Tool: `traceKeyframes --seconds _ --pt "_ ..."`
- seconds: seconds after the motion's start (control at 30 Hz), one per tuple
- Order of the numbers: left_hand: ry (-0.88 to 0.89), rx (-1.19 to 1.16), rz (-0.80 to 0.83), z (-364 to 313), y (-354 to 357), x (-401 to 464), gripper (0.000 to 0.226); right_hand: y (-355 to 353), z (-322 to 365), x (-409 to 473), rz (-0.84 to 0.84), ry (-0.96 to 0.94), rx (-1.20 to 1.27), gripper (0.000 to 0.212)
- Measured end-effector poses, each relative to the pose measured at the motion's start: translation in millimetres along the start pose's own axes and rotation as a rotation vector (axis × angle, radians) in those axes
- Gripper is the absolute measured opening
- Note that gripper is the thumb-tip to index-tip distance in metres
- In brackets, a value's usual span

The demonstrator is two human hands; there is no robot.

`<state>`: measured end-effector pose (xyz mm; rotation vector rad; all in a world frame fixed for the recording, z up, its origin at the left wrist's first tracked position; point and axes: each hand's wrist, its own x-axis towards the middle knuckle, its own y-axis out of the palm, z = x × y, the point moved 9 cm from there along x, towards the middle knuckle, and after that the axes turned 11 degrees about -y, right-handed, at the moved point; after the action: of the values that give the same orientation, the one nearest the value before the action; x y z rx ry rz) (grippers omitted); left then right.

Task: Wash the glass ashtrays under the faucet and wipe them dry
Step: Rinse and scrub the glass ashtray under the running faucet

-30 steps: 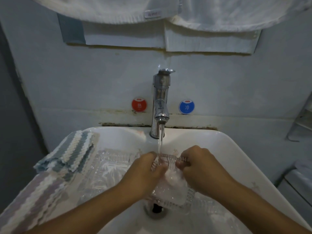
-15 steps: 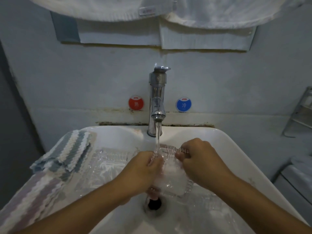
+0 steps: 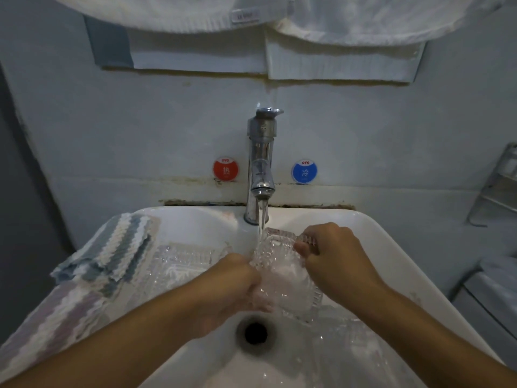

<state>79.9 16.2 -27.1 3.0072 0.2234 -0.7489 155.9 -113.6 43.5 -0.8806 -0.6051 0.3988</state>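
Glass ashtray [image 3: 282, 275] tilted under faucet [image 3: 261, 166] stream, above sink [image 3: 391, 261] drain. Left hand [image 3: 235, 284] gripping near-left edge, right hand [image 3: 333, 256] pinching far-right rim. Risk: wet glass slipping, chipping on basin.

Both bare forearms reach in from the lower corners of the frame and meet at the centre. The left hand [image 3: 235, 278] curls its fingers in a grip, knuckles up. The right hand [image 3: 333, 256] pinches with bent fingers [image 3: 303, 249], slightly higher in the frame.
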Motion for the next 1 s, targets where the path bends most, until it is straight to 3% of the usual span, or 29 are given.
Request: traceKeyframes --seconds 0.13,0.23,0.37,0.5,0.67,0.87,1.0 --pt "0.070 0.105 -0.115 -4 -1 -7 0.016 0 5 0 -0.030 -0.034 -0.007 0.018" --pt "0.144 0.059 -0.206 -11 -7 -10 0.021 -3 5 0 -0.077 -0.049 0.001 0.021" --pt "0.115 0.058 -0.168 -13 -4 -12 0.014 -3 7 0 -0.086 -0.060 0.006 0.017" --pt "0.063 0.048 -0.121 -10 -2 -9 0.034 -1 6 -1 -0.081 -0.055 0.007 0.014" --pt "0.037 -0.002 -0.138 -10 -1 -15 0.024 3 5 0 -0.043 -0.047 0.008 0.013" --pt "0.215 0.106 -0.287 -26 -15 -22 0.017 12 4 0 0.098 0.022 0.131 0.027" --pt "0.241 0.056 -0.353 -26 -24 -23 0.015 10 7 -1 0.021 0.005 0.104 0.031"
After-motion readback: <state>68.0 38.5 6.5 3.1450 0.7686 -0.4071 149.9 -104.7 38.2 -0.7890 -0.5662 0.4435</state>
